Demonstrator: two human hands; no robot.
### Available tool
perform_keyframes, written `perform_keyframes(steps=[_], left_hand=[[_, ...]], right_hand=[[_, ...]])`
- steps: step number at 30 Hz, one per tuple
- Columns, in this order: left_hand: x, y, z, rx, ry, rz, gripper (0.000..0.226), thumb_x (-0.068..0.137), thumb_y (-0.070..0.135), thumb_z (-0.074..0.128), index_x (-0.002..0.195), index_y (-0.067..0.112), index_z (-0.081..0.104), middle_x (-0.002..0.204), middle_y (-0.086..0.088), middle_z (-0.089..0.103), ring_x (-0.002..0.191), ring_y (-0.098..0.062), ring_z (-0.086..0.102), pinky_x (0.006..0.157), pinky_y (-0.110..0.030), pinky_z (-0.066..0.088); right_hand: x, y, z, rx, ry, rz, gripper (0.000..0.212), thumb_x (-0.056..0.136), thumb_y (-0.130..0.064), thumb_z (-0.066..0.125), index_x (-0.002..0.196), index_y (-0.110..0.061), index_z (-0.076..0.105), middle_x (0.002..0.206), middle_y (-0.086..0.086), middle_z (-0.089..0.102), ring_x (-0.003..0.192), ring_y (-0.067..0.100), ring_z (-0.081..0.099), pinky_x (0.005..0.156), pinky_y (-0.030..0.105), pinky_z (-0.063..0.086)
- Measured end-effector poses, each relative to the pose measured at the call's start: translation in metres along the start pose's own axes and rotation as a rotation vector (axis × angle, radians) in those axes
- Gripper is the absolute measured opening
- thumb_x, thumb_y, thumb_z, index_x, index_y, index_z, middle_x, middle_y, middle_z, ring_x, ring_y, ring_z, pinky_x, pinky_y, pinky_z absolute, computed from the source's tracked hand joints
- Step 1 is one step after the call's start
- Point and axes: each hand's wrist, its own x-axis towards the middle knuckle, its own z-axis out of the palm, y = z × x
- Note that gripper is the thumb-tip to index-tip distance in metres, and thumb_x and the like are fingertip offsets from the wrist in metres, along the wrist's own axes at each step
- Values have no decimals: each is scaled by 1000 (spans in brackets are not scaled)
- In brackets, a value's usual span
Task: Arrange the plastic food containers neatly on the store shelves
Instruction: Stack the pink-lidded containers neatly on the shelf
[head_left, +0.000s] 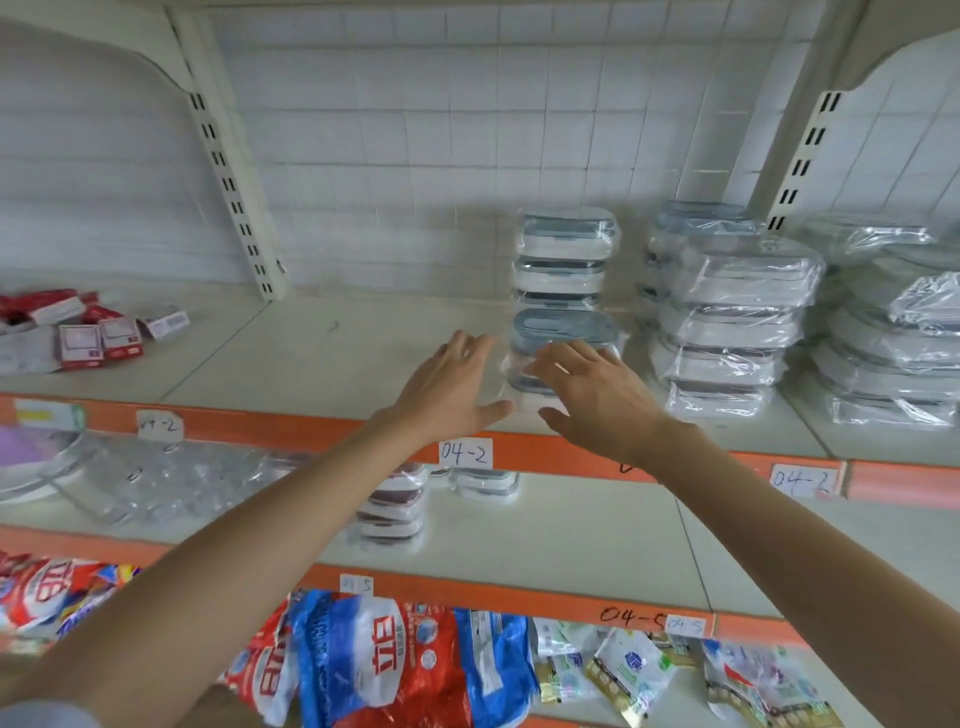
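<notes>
A short front stack of wrapped plastic containers with grey-blue lids (563, 332) stands near the front edge of the upper shelf (337, 358). My left hand (449, 387) is at its left side and my right hand (592, 395) at its right, fingers straight, both at or just off the clear wrapping. Behind it a taller stack of the same containers (566, 254) reaches toward the tiled wall. To the right stand bigger stacks of wrapped containers (727, 317), and more of them (883, 332) further right.
Red and white small boxes (98, 332) lie at the shelf's left. The shelf below holds a few small containers (485, 483), a dark-lidded stack (392, 509) and clear trays (156, 478). Detergent bags (395, 660) fill the lowest shelf. Orange shelf edges carry paper labels (465, 453).
</notes>
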Motion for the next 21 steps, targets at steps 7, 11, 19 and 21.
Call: perform_keyframes(steps=[7,11,19,21], left_hand=[[-97,-32,11,-2,87,-40,36,87,27,59,117,8,50,114,-9,48,104,-25,51,85,-35,43],[-156,-50,32,48,-96,-106,40,89,27,56,122,9,47,123,-8,47,113,-25,48,90,-36,43],[-200,-35,70,185,-343,-39,43,90,32,52,126,8,45,121,-9,49,109,-25,50,86,-36,43],[-199,-29,78,194,-385,-14,42,90,31,52,126,8,46,122,-9,49,110,-24,49,89,-36,43]], right_hand=[[-13,-70,30,74,-113,-64,43,93,-30,49,135,-20,45,133,1,45,125,18,38,100,30,33],[-32,-107,63,107,-288,-76,48,95,-33,46,140,-19,38,142,1,38,133,18,33,107,31,28],[-88,-121,105,190,-459,68,54,94,-35,50,143,-18,33,140,1,39,130,18,35,104,34,33],[-93,-115,111,204,-478,103,55,94,-35,50,142,-17,32,139,2,39,130,19,36,103,34,33]])
